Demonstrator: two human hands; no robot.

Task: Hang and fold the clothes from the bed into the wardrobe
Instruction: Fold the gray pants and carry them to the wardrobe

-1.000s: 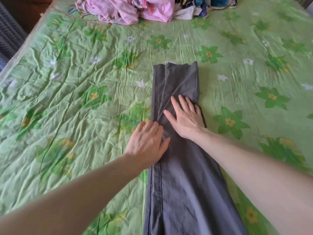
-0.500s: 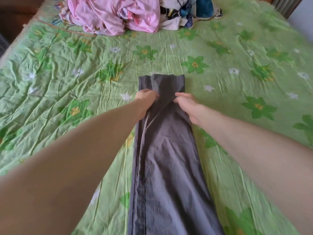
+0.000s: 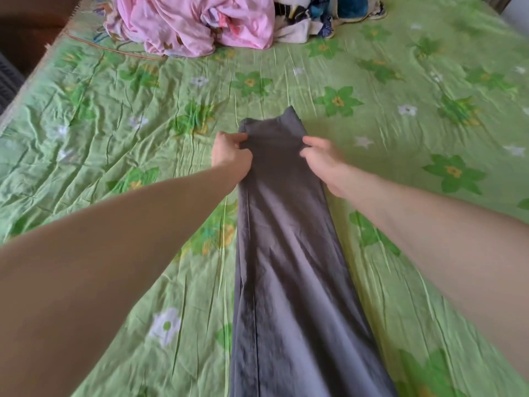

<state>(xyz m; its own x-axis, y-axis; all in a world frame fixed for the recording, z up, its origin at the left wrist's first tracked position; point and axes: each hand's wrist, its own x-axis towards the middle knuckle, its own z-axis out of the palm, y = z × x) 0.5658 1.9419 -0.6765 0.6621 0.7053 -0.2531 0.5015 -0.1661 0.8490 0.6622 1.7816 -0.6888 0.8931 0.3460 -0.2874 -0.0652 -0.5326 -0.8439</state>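
Since a moment ago, the left hand (image 3: 229, 156) and right hand (image 3: 323, 160) have lifted the far end of the grey trousers (image 3: 286, 253), each pinching an edge. The trousers lie lengthwise on the green bedsheet (image 3: 114, 110); a clothes pile (image 3: 200, 21) sits beyond.

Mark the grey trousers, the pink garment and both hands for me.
grey trousers (image 3: 289, 253): head view, middle of the leg fabric.
pink garment (image 3: 194, 24): head view, centre of the heap.
left hand (image 3: 230, 153): head view, back of hand.
right hand (image 3: 322, 156): head view, knuckles.
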